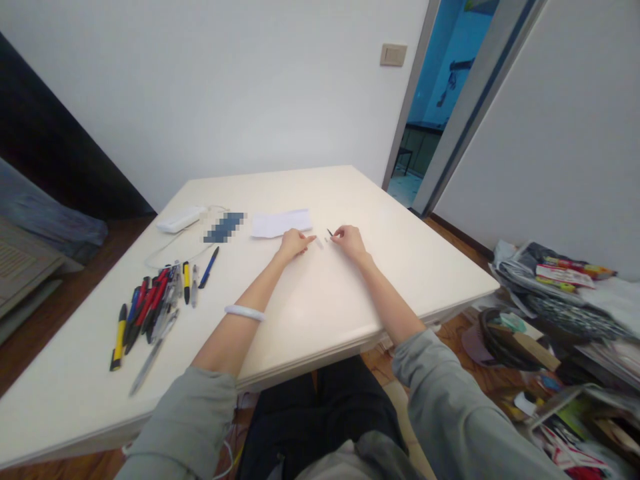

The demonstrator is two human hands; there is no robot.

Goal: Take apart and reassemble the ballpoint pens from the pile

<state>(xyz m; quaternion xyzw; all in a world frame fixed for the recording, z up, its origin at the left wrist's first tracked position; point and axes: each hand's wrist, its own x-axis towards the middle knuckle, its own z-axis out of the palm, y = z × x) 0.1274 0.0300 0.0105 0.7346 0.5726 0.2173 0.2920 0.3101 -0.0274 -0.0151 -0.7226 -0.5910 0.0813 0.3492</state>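
Over the middle of the white table (320,300), my left hand (296,245) is closed in a pinch. A small clear tube-like piece (319,243) shows at its fingertips; most of it is hard to make out. Just to the right, my right hand (351,241) pinches a thin dark pen piece (329,233), whose end points up and left. A tiny pale part (326,239) shows in the gap between the two hands. Behind the left hand lies a folded white sheet of paper (281,223).
To the left lie a heap of pens (155,303), a blue pen (209,268), a yellow pen (119,337) and a clear pen (154,353). Behind them are a pixelated dark flat object (225,228) and a white power strip (181,219) with cables. Clutter fills the floor at right.
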